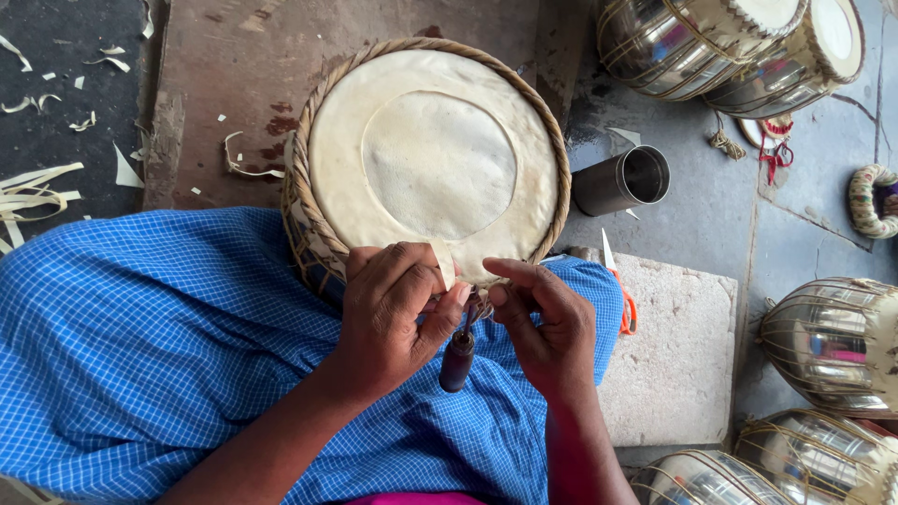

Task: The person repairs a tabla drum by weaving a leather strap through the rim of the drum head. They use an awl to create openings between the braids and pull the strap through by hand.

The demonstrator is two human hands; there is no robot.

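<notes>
A round drum [430, 154] with a cream skin head and a braided rim rests against my lap, which is covered in blue checked cloth [150, 346]. My left hand [393, 309] grips a thin pale leather strip [443, 264] at the drum's near edge. A tool with a dark wooden handle [457, 360] hangs down between my two hands. My right hand [543, 323] pinches at the braided rim right next to the tool; which hand steadies the tool I cannot tell.
A steel cup [625, 180] lies on its side right of the drum. Shiny metal drum bodies sit at the top right [702, 42] and the lower right [828, 341]. A stone slab [673, 355] with an orange-handled blade [622, 299] lies beside my right hand. Leather scraps [33, 187] litter the left floor.
</notes>
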